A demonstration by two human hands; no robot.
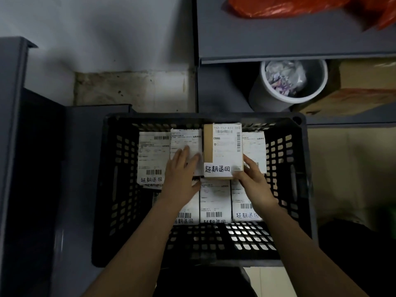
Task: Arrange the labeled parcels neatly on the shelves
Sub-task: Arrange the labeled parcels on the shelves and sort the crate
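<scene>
Forearms reach into the black crate [102, 189]. The left hand [182, 168] rests flat, fingers straight, on a white parcel [186, 140]. The right hand [250, 179] grips the brown parcel [222, 151] by its near corner. All the labelled parcels in view sit in the crate, so filling the shelves [278, 46] seems barely begun.

The crate [126, 189] is black, and its walls and floor carry a regular pattern of small slots. The parcels [215, 200] in it are white, with black barcodes and black handwritten characters (four on each label). The cardboard parcel [208, 146] is light brown under a white label. The shelf [278, 43] is dark grey, the bag [289, 7] orange-red, the bin [261, 97] pale grey, the carton [364, 86] brown.
</scene>
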